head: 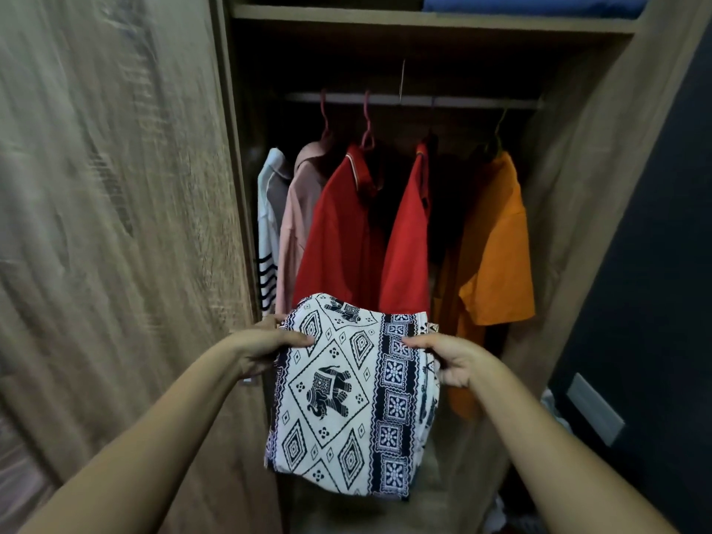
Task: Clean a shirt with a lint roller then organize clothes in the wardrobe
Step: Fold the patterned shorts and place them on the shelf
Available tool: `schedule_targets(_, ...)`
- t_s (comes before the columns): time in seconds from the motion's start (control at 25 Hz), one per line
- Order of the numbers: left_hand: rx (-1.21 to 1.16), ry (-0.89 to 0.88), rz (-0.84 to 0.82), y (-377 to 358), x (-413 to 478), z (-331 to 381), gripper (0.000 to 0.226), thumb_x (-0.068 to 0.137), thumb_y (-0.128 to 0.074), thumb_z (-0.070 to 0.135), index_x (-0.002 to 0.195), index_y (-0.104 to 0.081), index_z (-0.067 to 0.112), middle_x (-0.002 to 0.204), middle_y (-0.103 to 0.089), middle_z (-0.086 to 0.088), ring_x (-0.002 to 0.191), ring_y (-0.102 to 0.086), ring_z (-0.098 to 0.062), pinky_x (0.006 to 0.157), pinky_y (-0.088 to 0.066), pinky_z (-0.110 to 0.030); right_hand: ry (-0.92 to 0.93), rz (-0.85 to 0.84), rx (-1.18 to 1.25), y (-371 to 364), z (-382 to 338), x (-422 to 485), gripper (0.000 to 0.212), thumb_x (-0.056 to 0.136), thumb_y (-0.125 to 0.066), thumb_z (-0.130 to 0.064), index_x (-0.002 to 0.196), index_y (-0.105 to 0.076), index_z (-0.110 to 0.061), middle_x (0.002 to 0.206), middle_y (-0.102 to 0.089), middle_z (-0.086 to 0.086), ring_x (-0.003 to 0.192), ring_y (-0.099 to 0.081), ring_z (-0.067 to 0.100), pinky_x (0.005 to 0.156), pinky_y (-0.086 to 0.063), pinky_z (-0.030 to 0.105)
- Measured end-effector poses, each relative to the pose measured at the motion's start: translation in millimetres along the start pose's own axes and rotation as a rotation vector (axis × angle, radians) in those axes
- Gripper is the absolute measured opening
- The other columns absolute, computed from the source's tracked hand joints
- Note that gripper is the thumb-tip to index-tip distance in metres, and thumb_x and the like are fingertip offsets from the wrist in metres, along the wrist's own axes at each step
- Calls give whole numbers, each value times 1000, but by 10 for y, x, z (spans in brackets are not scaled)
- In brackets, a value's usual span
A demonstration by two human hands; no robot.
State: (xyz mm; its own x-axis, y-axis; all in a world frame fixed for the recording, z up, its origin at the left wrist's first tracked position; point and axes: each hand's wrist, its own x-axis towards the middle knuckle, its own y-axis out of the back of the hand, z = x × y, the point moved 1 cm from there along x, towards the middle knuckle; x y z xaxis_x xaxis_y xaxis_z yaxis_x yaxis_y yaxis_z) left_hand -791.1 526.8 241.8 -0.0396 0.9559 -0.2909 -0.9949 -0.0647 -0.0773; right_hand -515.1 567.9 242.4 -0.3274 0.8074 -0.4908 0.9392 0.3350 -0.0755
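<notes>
a person stands facing an open wooden wardrobe (578,233), both bare arms reaching forward. between the hands is a folded cloth (352,402), white with a dark navy print of elephants, diamonds and a band of flower squares down its right side. the left hand (266,350) grips the cloth's upper left edge, thumb lying on top of the fabric and the fingers curled underneath. the right hand (449,358) grips the upper right edge the same way, thumb on the patterned band and fingers tucked behind. the cloth is held out in the air in front of the lower part of the wardrobe opening, its far edge raised towards the hanging clothes. inside, a rail (412,100) carries a row of garments on hangers: from left to right a white top with dark stripes (267,240), a pale pink shirt (296,217), a red shirt (343,229), a second red shirt (410,233) and an orange shirt (495,240). above the rail a shelf (424,17) holds a folded blue item (533,3). the wardrobe door (115,225) stands open on the left, filling that side of the view. a dark wall (655,264) lies to the right.
</notes>
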Motion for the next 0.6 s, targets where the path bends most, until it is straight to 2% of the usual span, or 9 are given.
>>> schedule_targets(0.04,33,-12,26,-6,20,-2,64,77,-70,-3,130,-35,4,108,-64,-21,82,-68,-27,75,-58,-44,-15,22,-39,4,4,7,22,85,-62,-14,101,-58,1,74,-71,13,59,-70,21,60,-60,39)
schedule_targets(0.08,57,-35,43,-26,19,7,64,79,-71,3,131,-35,8,113,-63,-21,88,-66,-28,79,-57,-45,-27,50,-65,7,10,0,39,80,-69,-18,111,-54,1,81,-71,16,61,-70,23,61,-59,41)
schedule_targets(0.16,89,-151,53,-77,-34,47,60,82,-70,9,130,-37,19,126,-57,-17,95,-63,-27,84,-54,-43,12,120,4,9,9,32,100,61,-85,-23,141,-26,-8,114,-61,26,74,-69,31,66,-57,45)
schedule_targets(0.24,111,-293,-4,-83,-70,71,74,74,-76,5,132,-36,30,133,-52,-11,108,-60,-27,93,-50,-42,148,165,109,12,-31,20,130,53,-88,-20,147,2,-22,136,-40,27,101,-61,34,80,-53,50)
schedule_targets(0.32,139,-371,-84,-100,-143,105,94,59,-77,-4,133,-34,35,129,-55,-6,109,-61,-23,91,-51,-39,300,141,34,23,-86,-15,148,27,-94,-25,144,-4,-39,148,-24,18,127,-42,34,96,-46,52)
schedule_targets(0.4,174,-461,-108,-130,-209,166,102,54,-74,-8,133,-30,38,127,-55,-1,102,-65,-12,81,-55,-29,469,108,-82,39,-149,-111,137,20,-94,-24,135,-24,-49,150,-17,4,133,-33,29,102,-42,51)
schedule_targets(0.48,200,-564,-99,-148,-256,253,103,54,-74,-8,131,-30,45,131,-47,13,105,-61,-2,82,-53,-22,651,119,-186,54,-217,-245,105,38,-90,-17,123,-39,-53,151,-11,-5,138,-23,22,111,-32,49)
schedule_targets(0.52,197,-594,-100,-154,-280,301,101,54,-74,-7,127,-33,51,132,-44,17,109,-58,-2,86,-52,-23,737,139,-213,73,-249,-289,94,46,-88,-14,118,-43,-54,152,-10,-11,140,-20,17,113,-28,48)
schedule_targets(0.6,135,-604,-125,-173,-331,398,97,55,-75,-7,121,-42,56,133,-48,13,114,-58,-11,91,-51,-33,896,164,-188,86,-329,-400,76,55,-86,-22,114,-51,-53,146,-18,-25,139,-23,11,112,-30,49)
